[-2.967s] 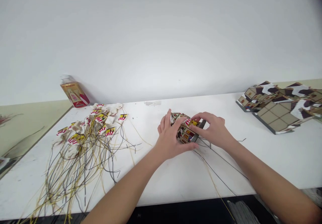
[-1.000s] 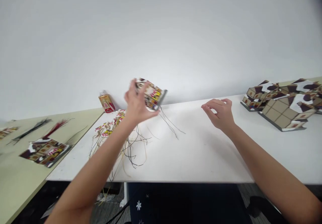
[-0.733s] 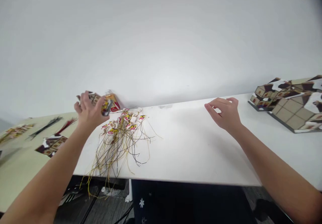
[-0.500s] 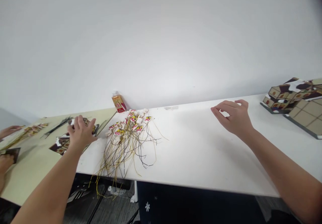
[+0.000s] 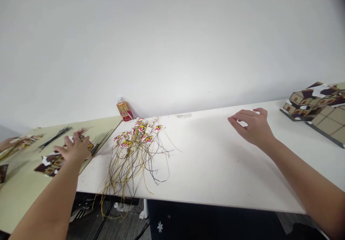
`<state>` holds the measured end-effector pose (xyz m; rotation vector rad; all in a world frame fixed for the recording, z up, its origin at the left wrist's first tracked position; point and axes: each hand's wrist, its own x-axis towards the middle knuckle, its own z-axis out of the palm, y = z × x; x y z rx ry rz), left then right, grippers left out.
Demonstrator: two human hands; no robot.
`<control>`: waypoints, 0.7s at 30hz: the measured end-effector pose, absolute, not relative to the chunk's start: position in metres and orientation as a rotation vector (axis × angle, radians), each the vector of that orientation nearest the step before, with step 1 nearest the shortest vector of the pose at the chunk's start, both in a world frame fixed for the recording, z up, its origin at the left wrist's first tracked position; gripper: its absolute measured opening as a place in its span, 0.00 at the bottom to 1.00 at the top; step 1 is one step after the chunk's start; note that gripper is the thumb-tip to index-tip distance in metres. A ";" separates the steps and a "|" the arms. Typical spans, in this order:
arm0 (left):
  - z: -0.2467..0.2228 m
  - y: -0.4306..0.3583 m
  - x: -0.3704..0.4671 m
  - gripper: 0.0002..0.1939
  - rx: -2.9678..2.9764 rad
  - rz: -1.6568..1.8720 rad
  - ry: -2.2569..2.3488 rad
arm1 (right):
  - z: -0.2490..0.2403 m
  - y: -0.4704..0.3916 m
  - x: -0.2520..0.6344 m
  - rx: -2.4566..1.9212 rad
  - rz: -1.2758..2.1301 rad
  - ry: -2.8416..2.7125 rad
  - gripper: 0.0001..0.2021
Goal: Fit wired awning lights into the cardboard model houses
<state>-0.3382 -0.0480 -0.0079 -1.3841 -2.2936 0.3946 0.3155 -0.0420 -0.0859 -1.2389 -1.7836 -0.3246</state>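
My left hand (image 5: pixel 74 150) reaches over a printed model house (image 5: pixel 51 163) with white snow patches on its brown roof, on the cream table at the left. Its fingers are spread over the house and hide part of it; contact is hard to make out. Above the white table, my right hand (image 5: pixel 249 125) hangs with thumb and index tips together, and nothing shows between them. Between my hands lies a tangled heap of small white connectors (image 5: pixel 140 134) with red and yellow printed labels and long yellow and black wires (image 5: pixel 132 168).
An orange bottle (image 5: pixel 124 109) stands against the wall. More model houses (image 5: pixel 309 103) sit at the right. Dark wires (image 5: pixel 55 137) lie on the cream table (image 5: pixel 24 200). Another person's hand (image 5: pixel 7 143) touches a wire bundle at far left. Wires overhang the white table's (image 5: pixel 205 175) front edge.
My left hand has moved left, and the model house under it lies farther left too. The other person's nearer hand has left the view. My right hand has barely moved.
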 end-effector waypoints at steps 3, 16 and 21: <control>-0.008 -0.039 -0.324 0.24 -1.391 0.357 -2.315 | -0.086 -0.042 0.315 -1.235 -0.332 -1.795 0.15; -0.020 0.001 -0.137 0.23 -2.068 0.119 -1.968 | -0.086 -0.044 0.314 -1.241 -0.342 -1.864 0.16; -0.051 0.009 -0.081 0.22 -2.124 0.147 -2.033 | -0.093 -0.040 0.317 -1.255 -0.332 -1.882 0.16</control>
